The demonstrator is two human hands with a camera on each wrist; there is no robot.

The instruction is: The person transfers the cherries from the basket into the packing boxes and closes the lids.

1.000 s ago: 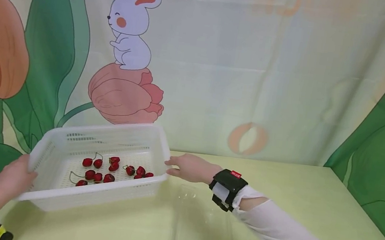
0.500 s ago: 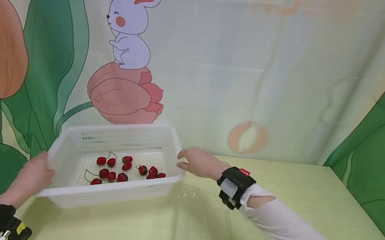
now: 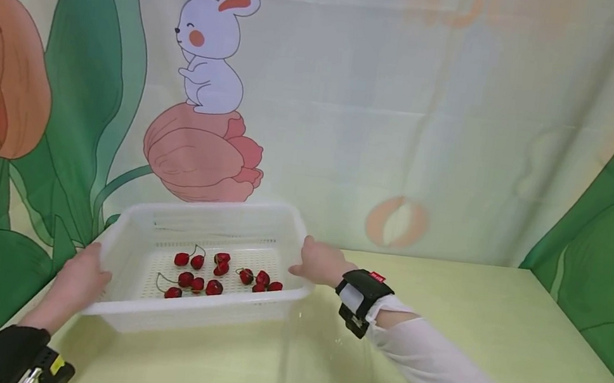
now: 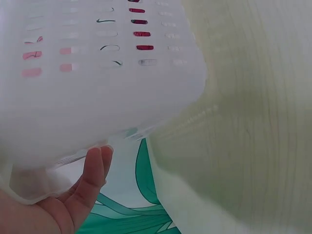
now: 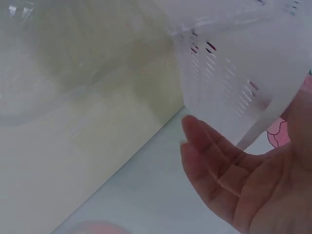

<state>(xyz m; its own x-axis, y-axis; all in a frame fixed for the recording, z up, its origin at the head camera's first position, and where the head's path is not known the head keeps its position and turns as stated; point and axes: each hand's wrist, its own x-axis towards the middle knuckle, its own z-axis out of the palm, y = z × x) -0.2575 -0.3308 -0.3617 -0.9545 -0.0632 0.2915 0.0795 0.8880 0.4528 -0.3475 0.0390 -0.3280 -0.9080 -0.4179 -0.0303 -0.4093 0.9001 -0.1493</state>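
Both hands hold a white plastic basket (image 3: 211, 316) off the table, tilted so that its inside faces me. Several red cherries (image 3: 214, 287), some with stems, lie spread on its slotted floor. At the left end, my left hand (image 3: 79, 278) grips the rim; in the left wrist view its fingers (image 4: 92, 170) curl up under the edge. The basket's right end is in my right hand (image 3: 324, 262), with the fingers (image 5: 214, 161) below the rim in the right wrist view. Cherry skins and stems show through the slots of the basket's underside (image 4: 102, 92).
A clear plastic container (image 3: 322, 372) lies on the pale yellow-green table (image 3: 459, 312), to the right of the basket and nearer to me, faint and hard to make out. Behind the table hangs a printed cloth (image 3: 338, 125) with a rabbit and tulips.
The basket has moved to the right with the cherries in it, and the left hand has travelled along. The right hand went right, then slightly back left, still at the basket's right end.
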